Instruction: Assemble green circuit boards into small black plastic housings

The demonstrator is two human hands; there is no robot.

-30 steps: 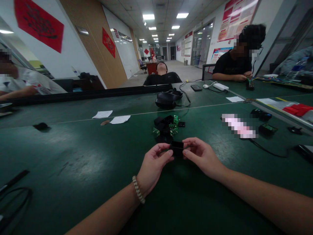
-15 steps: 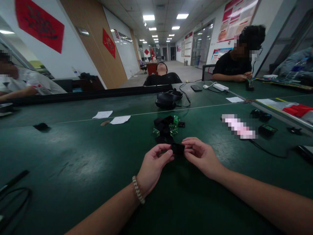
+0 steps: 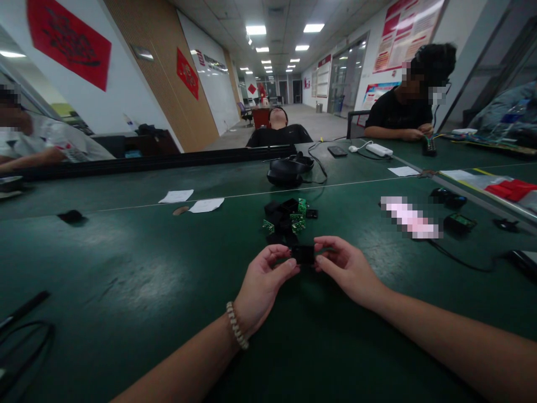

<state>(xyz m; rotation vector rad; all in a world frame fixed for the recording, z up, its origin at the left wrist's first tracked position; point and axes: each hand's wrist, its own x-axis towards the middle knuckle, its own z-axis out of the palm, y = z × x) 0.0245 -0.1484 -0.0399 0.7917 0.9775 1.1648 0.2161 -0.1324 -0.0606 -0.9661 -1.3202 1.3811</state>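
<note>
Head view. Centre: one rectangular black casing, pinched by the fingers of the left hand and right hand. Just above: heaped black casings, at least three green circuit boards. Left of centre: two white paper sheets on the smooth green counter.

Open passage: green-topped desk, left of the left hand. Obstacle, ahead: heaped black boxes and green circuit boards.
</note>
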